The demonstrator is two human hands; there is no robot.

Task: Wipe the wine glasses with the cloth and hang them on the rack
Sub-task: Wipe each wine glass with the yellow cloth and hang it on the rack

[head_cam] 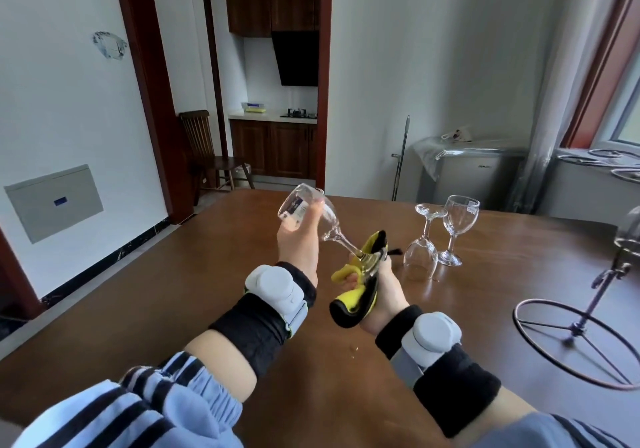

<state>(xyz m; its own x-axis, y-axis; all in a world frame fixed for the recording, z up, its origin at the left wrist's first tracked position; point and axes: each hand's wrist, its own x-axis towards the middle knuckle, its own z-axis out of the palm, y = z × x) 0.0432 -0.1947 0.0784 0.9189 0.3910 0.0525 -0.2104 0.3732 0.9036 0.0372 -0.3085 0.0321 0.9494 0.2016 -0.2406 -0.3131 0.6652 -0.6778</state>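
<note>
My left hand (300,240) grips the bowl of a clear wine glass (304,207), which is tilted with its stem pointing down to the right. My right hand (379,295) holds a yellow and black cloth (360,283) wrapped round that glass's foot. On the brown table (173,292) beyond, one wine glass (420,243) stands upside down on its rim and another wine glass (457,229) stands upright beside it. The dark metal rack (581,337), with a ring base and a slanted post, stands at the right; a glass (628,229) hangs near its top at the frame edge.
A grey cabinet (474,174) and a mop handle (401,157) stand against the far wall. A wooden chair (204,150) sits by the kitchen doorway at the back left. More metal rings (602,160) lie on the window sill at the right.
</note>
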